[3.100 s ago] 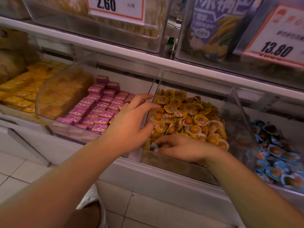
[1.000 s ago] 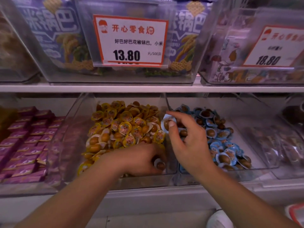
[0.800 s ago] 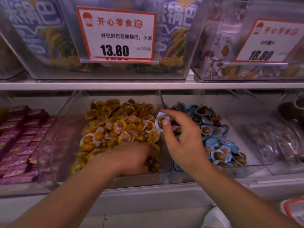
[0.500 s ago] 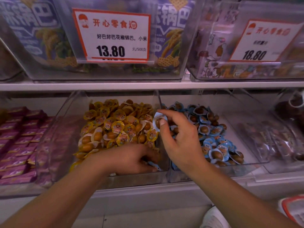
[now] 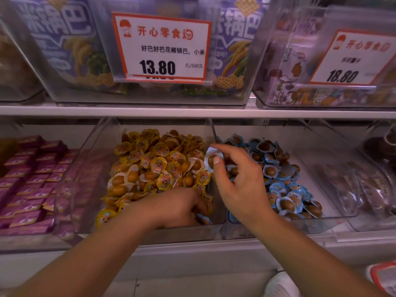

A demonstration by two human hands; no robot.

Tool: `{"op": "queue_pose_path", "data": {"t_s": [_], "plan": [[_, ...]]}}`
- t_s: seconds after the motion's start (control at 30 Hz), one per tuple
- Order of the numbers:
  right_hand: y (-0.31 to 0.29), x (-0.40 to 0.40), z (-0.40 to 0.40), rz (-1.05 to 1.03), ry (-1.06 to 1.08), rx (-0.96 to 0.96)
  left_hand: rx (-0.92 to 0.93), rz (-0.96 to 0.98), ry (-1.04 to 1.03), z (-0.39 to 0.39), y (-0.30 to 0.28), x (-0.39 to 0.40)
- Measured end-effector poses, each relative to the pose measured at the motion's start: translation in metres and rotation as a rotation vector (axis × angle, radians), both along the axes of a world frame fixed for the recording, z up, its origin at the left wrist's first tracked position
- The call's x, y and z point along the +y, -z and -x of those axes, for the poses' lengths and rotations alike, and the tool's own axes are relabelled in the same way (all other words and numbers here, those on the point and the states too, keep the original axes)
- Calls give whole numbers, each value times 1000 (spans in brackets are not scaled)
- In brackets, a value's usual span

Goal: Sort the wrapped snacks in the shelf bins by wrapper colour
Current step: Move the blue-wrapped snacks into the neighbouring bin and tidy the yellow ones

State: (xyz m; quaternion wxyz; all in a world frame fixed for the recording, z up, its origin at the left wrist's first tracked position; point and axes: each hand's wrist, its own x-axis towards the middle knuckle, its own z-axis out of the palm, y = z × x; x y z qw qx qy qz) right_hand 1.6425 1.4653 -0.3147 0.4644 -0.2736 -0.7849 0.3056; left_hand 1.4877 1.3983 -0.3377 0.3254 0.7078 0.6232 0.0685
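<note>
The right hand (image 5: 237, 185) pinches a blue-wrapped snack (image 5: 211, 157) over the divider; it should clear that wall, then drop it among the blue bin (image 5: 334, 219) (left hand (image 5: 175, 209) grasps another at the yellow bin's (image 5: 90, 159) front corner).

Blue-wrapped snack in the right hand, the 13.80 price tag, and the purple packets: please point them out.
blue-wrapped snack (image 5: 211, 159), head view, on its wrapper
13.80 price tag (image 5: 162, 47), head view, on its white middle
purple packets (image 5: 27, 185), head view, on one packet's top
</note>
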Motion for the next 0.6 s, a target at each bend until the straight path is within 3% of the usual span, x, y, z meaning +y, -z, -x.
{"op": "queue_pose_path", "data": {"t_s": [0.13, 0.3, 0.47, 0.53, 0.6], "plan": [[0, 0, 1, 2, 4, 1, -110, -48, -18, 1, 0, -2], [-3, -1, -1, 46, 6, 74, -369, -140, -288, 24, -14, -8], [-26, -13, 5, 46, 37, 250, -948, -341, -695, 46, -29, -35], [-35, -22, 16, 148, 3, 312, -1089, -381, -805, 43, -31, -45], [-38, -36, 33, 426, -17, 311, -1150, -428, -865, 40, -33, -53]]}}
